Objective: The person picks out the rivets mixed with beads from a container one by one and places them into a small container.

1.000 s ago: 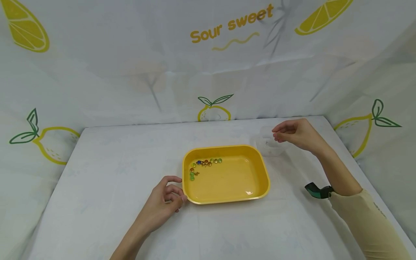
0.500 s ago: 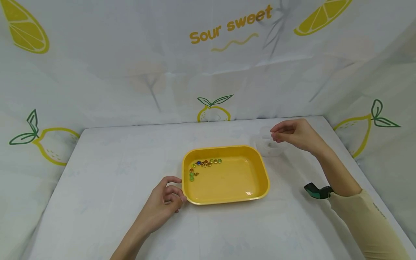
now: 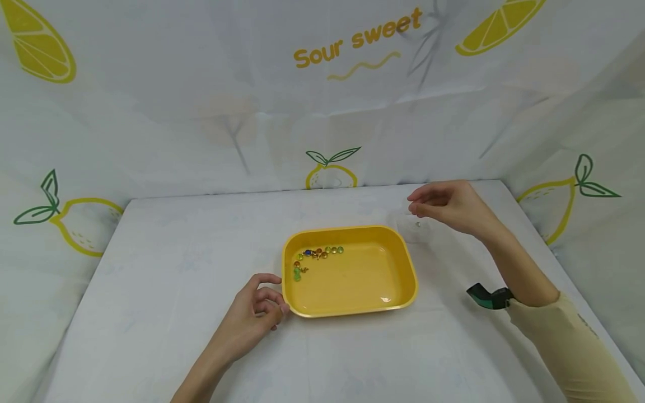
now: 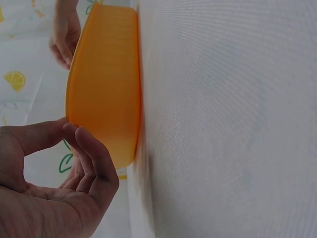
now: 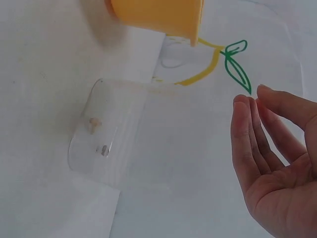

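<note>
A yellow tray lies on the white cloth, with small green, amber, blue and gold beads along its far left side. My left hand holds the tray's near left rim between thumb and fingers. Beyond the tray's far right corner stands a clear plastic box. Inside are a beige piece and a silver bead. My right hand hovers above the box, its fingers fairly straight and the thumb tip close to them. Nothing shows between those fingertips.
The white cloth covers the table, which ends at a printed curtain hung behind and at the sides. On my right wrist sits a black and green strap.
My right hand has shifted a little left above the clear box, and the silver bead in it shows more plainly. The left hand and the tray stay put.
</note>
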The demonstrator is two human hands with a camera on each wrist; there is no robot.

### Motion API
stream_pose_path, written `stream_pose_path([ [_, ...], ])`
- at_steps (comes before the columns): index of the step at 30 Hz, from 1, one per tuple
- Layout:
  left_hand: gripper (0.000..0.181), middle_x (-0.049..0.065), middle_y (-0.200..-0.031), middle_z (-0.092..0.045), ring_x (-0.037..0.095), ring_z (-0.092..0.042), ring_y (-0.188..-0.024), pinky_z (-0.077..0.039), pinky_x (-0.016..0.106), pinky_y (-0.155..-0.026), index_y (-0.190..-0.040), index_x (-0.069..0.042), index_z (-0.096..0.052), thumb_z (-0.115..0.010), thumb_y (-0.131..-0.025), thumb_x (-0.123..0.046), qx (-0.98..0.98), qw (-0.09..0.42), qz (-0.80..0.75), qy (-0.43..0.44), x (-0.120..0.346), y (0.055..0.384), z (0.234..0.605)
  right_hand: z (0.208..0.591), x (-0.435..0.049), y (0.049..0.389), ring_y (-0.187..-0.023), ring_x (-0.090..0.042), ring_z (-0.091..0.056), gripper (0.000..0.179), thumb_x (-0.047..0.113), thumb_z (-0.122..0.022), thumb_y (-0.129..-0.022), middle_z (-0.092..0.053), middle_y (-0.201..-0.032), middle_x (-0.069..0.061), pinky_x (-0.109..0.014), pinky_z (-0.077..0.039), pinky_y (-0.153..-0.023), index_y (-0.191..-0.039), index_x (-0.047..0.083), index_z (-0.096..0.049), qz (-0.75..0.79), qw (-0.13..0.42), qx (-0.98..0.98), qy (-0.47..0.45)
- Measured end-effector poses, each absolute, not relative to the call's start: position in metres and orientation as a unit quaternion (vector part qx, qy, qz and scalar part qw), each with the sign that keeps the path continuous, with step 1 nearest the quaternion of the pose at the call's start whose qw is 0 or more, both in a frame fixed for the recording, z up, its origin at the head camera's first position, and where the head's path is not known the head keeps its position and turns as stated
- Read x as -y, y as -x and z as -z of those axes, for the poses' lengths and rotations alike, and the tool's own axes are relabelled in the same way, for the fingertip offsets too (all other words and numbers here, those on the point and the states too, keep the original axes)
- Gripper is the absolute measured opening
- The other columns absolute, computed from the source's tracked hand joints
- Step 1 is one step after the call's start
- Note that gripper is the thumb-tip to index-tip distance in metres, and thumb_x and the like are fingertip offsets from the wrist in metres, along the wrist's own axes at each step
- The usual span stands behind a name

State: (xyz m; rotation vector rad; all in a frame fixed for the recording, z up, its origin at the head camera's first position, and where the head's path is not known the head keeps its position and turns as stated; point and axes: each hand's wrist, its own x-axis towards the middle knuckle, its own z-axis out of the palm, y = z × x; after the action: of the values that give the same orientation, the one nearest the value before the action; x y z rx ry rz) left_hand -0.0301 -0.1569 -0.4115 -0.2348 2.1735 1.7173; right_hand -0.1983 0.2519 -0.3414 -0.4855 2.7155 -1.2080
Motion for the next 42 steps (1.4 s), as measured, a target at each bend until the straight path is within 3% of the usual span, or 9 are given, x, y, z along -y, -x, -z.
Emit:
stream_pose_path([
  [9, 0.051, 0.011, -0.103, -0.073, 0.021, -0.066, -0.079, -0.059, 0.026, -0.069, -0.14, -0.012, -0.052, -0.073, -0.095, -0.003, -0.768, 0.181, -0.61, 0.076, 0.158, 0.03, 0.412, 0.336, -0.224, 0.192, -0.085, -0.01, -0.079, 0.02, 0.011, -0.083, -0.096, -0.081, -0.104, -0.014, -0.02, -0.064, -0.081, -0.114, 0.005, -0.079, 0.417, 0.089, -0.878, 0.217],
  [16, 0.052, 0.012, -0.104, -0.073, 0.019, -0.066, -0.078, -0.059, 0.026, -0.069, -0.141, -0.012, -0.052, -0.072, -0.094, -0.002, -0.766, 0.182, -0.612, 0.072, 0.159, 0.03, 0.413, 0.336, -0.196, 0.192, -0.088, -0.03, -0.08, 0.018, 0.008, -0.085, -0.093, -0.082, -0.099, -0.011, -0.022, -0.065, -0.082, -0.111, 0.006, -0.081, 0.427, 0.117, -0.856, 0.267],
  [23, 0.052, 0.012, -0.103, -0.074, 0.021, -0.066, -0.078, -0.058, 0.025, -0.069, -0.141, -0.012, -0.052, -0.071, -0.094, -0.001, -0.769, 0.183, -0.608, 0.076, 0.158, 0.03, 0.413, 0.337, -0.174, 0.192, -0.086, -0.016, -0.078, 0.019, 0.011, -0.088, -0.091, -0.082, -0.097, -0.007, -0.023, -0.065, -0.082, -0.109, 0.007, -0.082, 0.419, 0.143, -0.851, 0.281],
  [42, 0.053, 0.013, -0.103, -0.074, 0.022, -0.067, -0.081, -0.058, 0.025, -0.07, -0.142, -0.011, -0.051, -0.071, -0.094, -0.002, -0.763, 0.184, -0.615, 0.074, 0.156, 0.03, 0.414, 0.334, -0.126, 0.192, -0.088, -0.015, -0.076, 0.02, 0.014, -0.089, -0.09, -0.082, -0.097, -0.001, -0.026, -0.065, -0.083, -0.108, 0.01, -0.082, 0.388, 0.193, -0.826, 0.36],
])
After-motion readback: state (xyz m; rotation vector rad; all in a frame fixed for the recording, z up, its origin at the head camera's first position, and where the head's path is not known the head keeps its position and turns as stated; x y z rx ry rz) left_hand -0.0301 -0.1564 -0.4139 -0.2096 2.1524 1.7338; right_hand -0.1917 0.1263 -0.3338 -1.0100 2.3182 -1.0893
